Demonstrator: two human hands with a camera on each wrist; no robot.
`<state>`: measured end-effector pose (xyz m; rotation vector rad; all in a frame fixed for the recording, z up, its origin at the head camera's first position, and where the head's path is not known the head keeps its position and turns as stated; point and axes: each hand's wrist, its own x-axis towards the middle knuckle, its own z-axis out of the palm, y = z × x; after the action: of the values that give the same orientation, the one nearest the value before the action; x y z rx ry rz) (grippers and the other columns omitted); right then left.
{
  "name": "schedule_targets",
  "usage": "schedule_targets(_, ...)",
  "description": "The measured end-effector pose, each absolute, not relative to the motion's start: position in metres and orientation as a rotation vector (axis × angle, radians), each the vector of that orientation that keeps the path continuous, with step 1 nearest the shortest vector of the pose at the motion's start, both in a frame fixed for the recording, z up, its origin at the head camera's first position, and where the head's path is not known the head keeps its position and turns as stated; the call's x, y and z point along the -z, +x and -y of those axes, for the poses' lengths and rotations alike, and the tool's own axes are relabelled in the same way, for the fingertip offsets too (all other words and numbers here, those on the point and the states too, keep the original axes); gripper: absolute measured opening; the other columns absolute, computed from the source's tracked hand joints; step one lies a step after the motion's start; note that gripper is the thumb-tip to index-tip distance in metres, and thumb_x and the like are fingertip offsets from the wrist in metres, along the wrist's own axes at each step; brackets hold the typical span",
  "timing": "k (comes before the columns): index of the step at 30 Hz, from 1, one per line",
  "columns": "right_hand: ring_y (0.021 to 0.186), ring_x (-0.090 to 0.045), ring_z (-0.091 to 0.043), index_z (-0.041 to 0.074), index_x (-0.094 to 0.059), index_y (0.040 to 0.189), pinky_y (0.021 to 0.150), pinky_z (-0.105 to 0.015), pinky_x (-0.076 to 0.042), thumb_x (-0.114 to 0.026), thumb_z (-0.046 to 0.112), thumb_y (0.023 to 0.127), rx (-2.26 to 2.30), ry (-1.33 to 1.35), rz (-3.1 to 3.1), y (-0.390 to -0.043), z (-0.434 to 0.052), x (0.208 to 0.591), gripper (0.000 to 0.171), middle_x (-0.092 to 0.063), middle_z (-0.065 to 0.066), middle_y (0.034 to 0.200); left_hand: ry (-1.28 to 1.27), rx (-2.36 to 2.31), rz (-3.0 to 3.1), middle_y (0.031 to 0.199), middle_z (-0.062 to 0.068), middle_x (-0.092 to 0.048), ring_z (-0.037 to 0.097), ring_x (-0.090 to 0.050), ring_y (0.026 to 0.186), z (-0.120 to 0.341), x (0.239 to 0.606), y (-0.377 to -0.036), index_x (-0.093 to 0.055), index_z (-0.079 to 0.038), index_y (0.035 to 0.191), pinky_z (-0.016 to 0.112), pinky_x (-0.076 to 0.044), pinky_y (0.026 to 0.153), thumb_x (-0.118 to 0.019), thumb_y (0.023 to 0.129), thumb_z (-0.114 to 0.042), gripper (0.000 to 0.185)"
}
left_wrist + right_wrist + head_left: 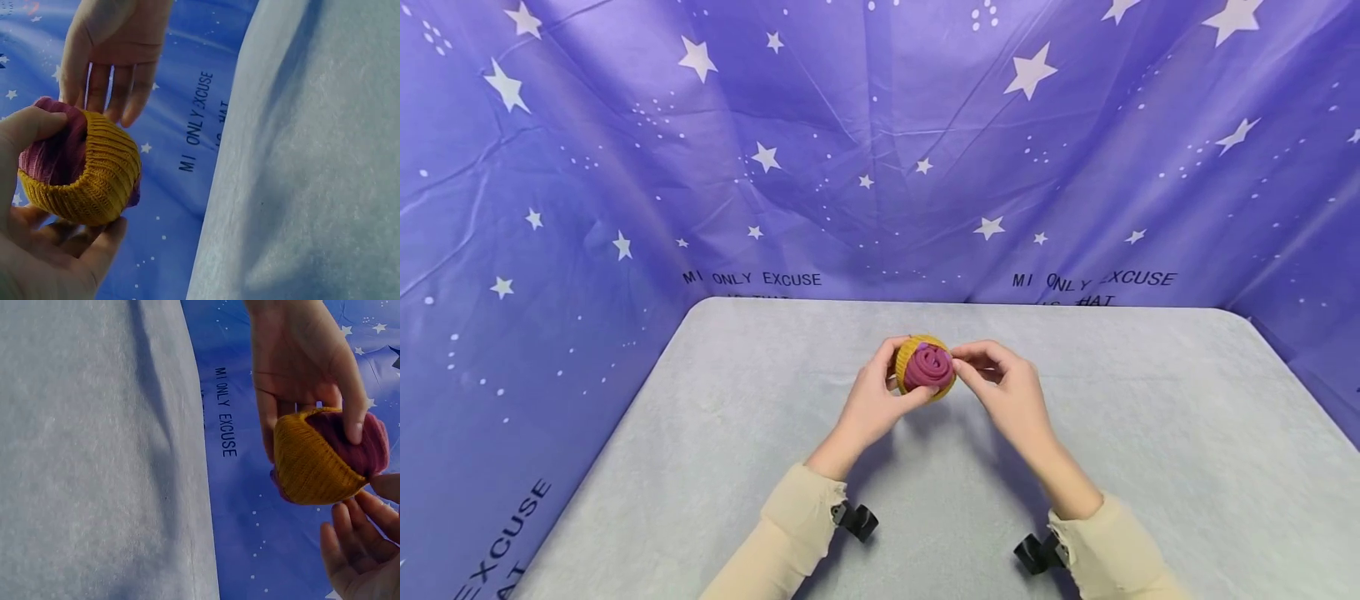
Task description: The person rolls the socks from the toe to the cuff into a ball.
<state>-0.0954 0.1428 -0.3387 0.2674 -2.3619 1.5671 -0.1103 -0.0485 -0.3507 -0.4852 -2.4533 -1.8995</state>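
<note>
A rolled-up pair of socks (929, 368) is up above the table, a maroon coil wrapped by a mustard ribbed cuff (107, 169). My left hand (872, 400) holds the bundle from the left, its thumb pressed on the maroon part and its fingers curled underneath, as the left wrist view shows. From the right, my right hand (1017, 398) pinches the bundle's edge between thumb and forefinger. In the right wrist view that pinch sits where the mustard rim (350, 481) meets the maroon knit (375, 447). The other right fingers hang loosely curled below.
A pale grey table (700, 467) with rounded far corners spreads under both arms. Behind and to the sides hangs a purple-blue curtain (850, 108) with white stars and lettering. Black camera mounts (859, 522) sit at both cream sleeve cuffs.
</note>
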Motion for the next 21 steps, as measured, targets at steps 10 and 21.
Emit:
schedule_targets(10,0.072,-0.061,-0.001,0.004,-0.071,0.088,0.068,-0.013,-0.053,-0.068,0.0,0.087,-1.42,0.285,2.359,-0.094,-0.138,0.341,0.004,-0.072,-0.008,0.081,-0.404,1.816,2.495,0.116,0.01,-0.069,0.017,-0.063,0.097,0.041,0.351,-0.105,-0.059,-0.011,0.129,0.029,-0.053,0.082,-0.077,0.085,-0.027,0.05)
schedule_targets(21,0.078,-0.059,-0.004,-0.006,-0.063,0.088,0.075,-0.015,-0.052,-0.058,-0.009,0.089,-1.804,0.424,2.109,-0.085,-0.13,0.351,0.006,-0.062,-0.009,0.083,-0.229,1.622,2.58,0.087,0.008,-0.067,0.013,-0.053,0.072,0.045,0.352,-0.113,-0.066,-0.01,0.107,0.025,-0.044,0.062,-0.068,0.081,-0.027,0.031)
